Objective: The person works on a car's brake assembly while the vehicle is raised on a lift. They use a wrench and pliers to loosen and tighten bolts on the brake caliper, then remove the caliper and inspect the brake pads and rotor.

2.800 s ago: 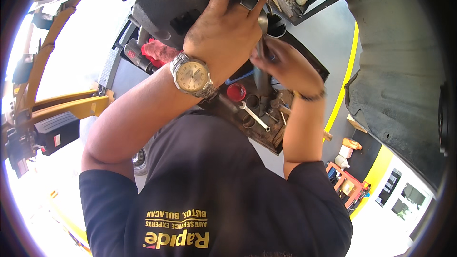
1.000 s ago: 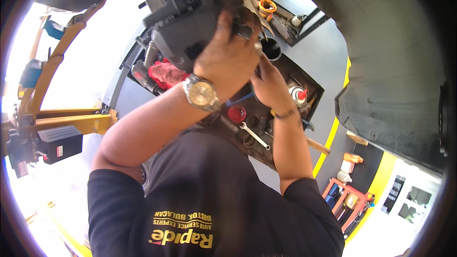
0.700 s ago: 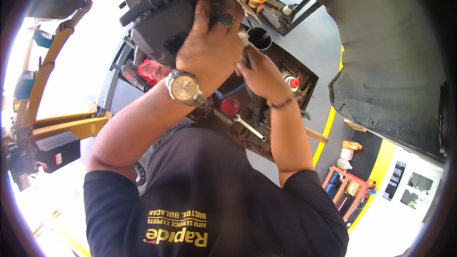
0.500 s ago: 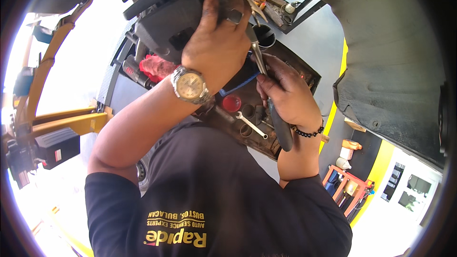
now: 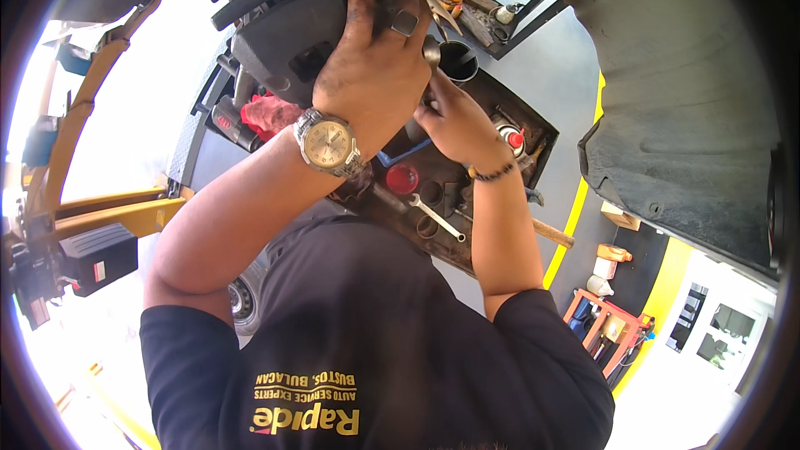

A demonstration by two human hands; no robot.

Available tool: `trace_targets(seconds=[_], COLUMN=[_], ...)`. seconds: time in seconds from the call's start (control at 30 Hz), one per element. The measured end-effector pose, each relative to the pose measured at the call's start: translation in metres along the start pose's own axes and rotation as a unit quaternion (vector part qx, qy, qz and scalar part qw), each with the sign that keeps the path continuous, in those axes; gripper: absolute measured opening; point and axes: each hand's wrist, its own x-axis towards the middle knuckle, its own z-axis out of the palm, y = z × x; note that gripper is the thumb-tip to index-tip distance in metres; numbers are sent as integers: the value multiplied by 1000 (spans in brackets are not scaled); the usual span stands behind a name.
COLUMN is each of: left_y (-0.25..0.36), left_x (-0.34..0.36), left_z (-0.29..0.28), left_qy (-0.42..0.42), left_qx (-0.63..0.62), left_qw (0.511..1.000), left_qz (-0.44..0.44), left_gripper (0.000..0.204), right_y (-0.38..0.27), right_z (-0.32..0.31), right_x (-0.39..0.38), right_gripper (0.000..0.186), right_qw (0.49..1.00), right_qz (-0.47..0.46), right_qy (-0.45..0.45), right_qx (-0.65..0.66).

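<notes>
A large dark cast part point(image 5: 275, 50), which looks like a brake caliper, fills the top centre beside a pale metal plate point(image 5: 429, 0). My left hand point(image 5: 375, 67), with a ring and a wristwatch, is closed over its near right side, and the fingertips are partly hidden. Close by on the right, my right hand point(image 5: 462, 121) has its fingers curled around a ratchet wrench. Its round metal head point(image 5: 431, 50) shows beside my left knuckles; most of the handle is hidden by my hands.
Below stands a dark work tray point(image 5: 533, 117) with a combination wrench point(image 5: 437, 218), a red cap point(image 5: 402, 178), a spray can point(image 5: 510, 138) and a black cup point(image 5: 458, 61). A wooden handle point(image 5: 552, 233) juts past its edge. A wheel-arch liner point(image 5: 683, 133) hangs at right, a yellow lift arm point(image 5: 125, 208) at left.
My right hand has moved up and left, closer to my left hand. The ratchet's handle, which pointed down toward me, has swung out of plain sight. My left hand has barely shifted.
</notes>
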Motion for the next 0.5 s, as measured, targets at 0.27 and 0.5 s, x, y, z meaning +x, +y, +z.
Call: trace_targets(seconds=[0.27, 0.5], left_y=[-1, -2], left_x=[-1, -3], left_z=[3, 5], left_qy=[56, 44], left_qx=[-13, -53], left_qw=[998, 998], left_qz=[13, 3], left_gripper=[34, 20], right_y=[-2, -10], right_z=[7, -9], right_x=[9, 1], right_gripper=[27, 31], right_qw=[997, 992], right_qz=[41, 110], right_qy=[60, -54], right_qx=[-18, -7])
